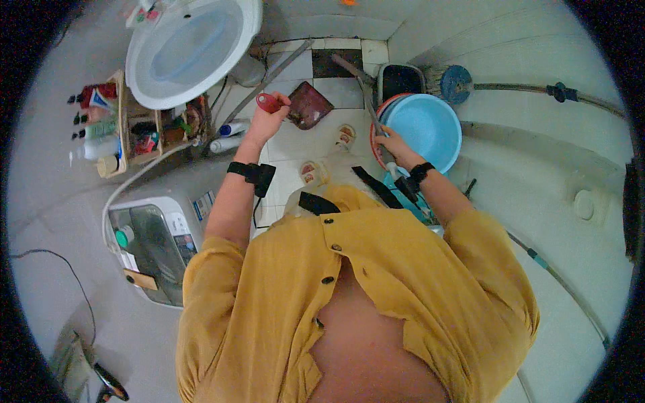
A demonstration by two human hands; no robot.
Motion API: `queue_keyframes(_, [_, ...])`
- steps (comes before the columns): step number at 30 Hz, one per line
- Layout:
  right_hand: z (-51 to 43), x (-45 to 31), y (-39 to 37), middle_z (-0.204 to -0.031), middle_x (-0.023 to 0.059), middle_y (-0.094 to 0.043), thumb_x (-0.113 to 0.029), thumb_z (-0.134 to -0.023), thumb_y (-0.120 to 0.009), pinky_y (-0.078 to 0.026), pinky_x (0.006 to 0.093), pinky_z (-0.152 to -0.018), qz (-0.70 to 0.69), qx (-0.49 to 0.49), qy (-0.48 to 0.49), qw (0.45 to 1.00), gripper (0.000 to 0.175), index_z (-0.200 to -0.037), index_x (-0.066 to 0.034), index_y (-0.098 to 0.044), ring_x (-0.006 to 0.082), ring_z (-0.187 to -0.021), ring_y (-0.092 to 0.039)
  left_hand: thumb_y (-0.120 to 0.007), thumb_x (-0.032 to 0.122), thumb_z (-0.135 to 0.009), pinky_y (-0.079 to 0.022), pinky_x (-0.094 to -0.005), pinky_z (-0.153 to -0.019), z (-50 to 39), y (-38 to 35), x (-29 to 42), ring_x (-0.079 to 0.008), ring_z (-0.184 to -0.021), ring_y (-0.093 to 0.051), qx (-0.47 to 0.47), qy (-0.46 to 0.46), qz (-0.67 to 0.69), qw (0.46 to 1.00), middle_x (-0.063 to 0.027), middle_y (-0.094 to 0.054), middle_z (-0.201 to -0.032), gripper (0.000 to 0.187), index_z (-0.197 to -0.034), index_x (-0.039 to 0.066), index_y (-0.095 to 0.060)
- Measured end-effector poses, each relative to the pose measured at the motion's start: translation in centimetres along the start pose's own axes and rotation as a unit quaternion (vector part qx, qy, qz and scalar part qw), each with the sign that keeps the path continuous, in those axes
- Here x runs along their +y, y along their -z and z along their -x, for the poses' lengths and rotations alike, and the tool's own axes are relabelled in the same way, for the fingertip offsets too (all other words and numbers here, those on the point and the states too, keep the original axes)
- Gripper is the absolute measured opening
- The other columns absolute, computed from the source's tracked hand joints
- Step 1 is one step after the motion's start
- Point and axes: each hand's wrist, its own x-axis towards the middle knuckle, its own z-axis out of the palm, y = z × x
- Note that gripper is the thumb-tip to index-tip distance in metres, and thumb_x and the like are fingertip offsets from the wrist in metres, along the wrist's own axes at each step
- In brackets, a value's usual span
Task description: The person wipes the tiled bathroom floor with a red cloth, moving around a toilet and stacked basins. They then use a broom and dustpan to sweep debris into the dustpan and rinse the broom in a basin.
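Observation:
My left hand (270, 117) is closed around the red handle (268, 103) of a dark red dustpan (309, 107), whose pan is over the tiled floor. My right hand (396, 146) grips a grey stick (372, 112), which reaches up beside the basins towards a dark, narrow head (351, 67); its exact kind is unclear. A light blue plastic basin (422, 132) lies just to the right of my right hand, stacked on a red-rimmed one.
A washbasin (189, 50) and a wooden shelf (123, 128) with bottles are at the left, above a washing machine (151, 247). A grey pole (272, 78) slants over the floor. A black bin (401, 80) and round blue brush (456, 84) stand near the bathtub (544, 161).

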Motion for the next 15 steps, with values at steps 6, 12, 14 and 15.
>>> queue_keyframes(6, [-2.1, 2.0, -1.0, -0.084, 0.0077, -0.057, -0.011, -0.088, -0.059, -0.048, 0.0341, -0.053, 0.166, -0.055, -0.008, 0.985, 0.071, -0.149, -0.0076, -0.023, 0.0175, -0.066, -0.056, -0.061, 0.006, -0.084, -0.046, -0.0275, -0.065, -5.6, -1.9, 1.0, -0.0111, -0.073, -0.056, -0.011, 0.004, -0.060, 0.998, -0.0002, -0.058, -0.082, 0.010, -0.094, 0.006, -0.058])
queue_keyframes(12, [4.5, 0.4, 2.8, -0.071, 0.0041, -0.054, -0.014, -0.089, -0.060, -0.045, 0.0296, -0.047, 0.086, -0.139, -0.037, 0.986, 0.068, -0.148, -0.0119, -0.028, 0.0138, -0.054, -0.053, -0.059, 0.004, -0.081, -0.047, -0.0303, -0.072, -6.6, -2.2, 1.4, -0.0161, -0.077, -0.058, -0.016, 0.010, -0.039, 0.999, -0.0030, -0.059, -0.083, 0.010, -0.090, 0.004, -0.057])
queue_keyframes(14, [7.1, -0.2, 3.6, -0.070, 0.0022, -0.053, -0.014, -0.086, -0.062, -0.044, 0.0284, -0.046, 0.093, -0.120, -0.054, 0.987, 0.069, -0.147, -0.0137, -0.031, 0.0126, -0.052, -0.051, -0.060, 0.004, -0.081, -0.047, -0.0308, -0.072, -6.2, -1.8, 1.4, -0.0164, -0.077, -0.058, -0.014, -0.011, -0.052, 0.998, -0.0031, -0.059, -0.081, 0.010, -0.090, 0.004, -0.057])
queue_keyframes(15, [8.1, -0.4, 3.8, -0.070, 0.0012, -0.053, -0.014, -0.085, -0.063, -0.043, 0.0279, -0.045, 0.102, -0.115, -0.072, 0.986, 0.069, -0.147, -0.0145, -0.032, 0.0119, -0.051, -0.050, -0.060, 0.004, -0.081, -0.047, -0.0305, -0.072, -5.9, -1.5, 1.4, -0.0161, -0.077, -0.058, -0.009, -0.005, -0.055, 0.998, -0.0032, -0.059, -0.082, 0.010, -0.090, 0.004, -0.056])
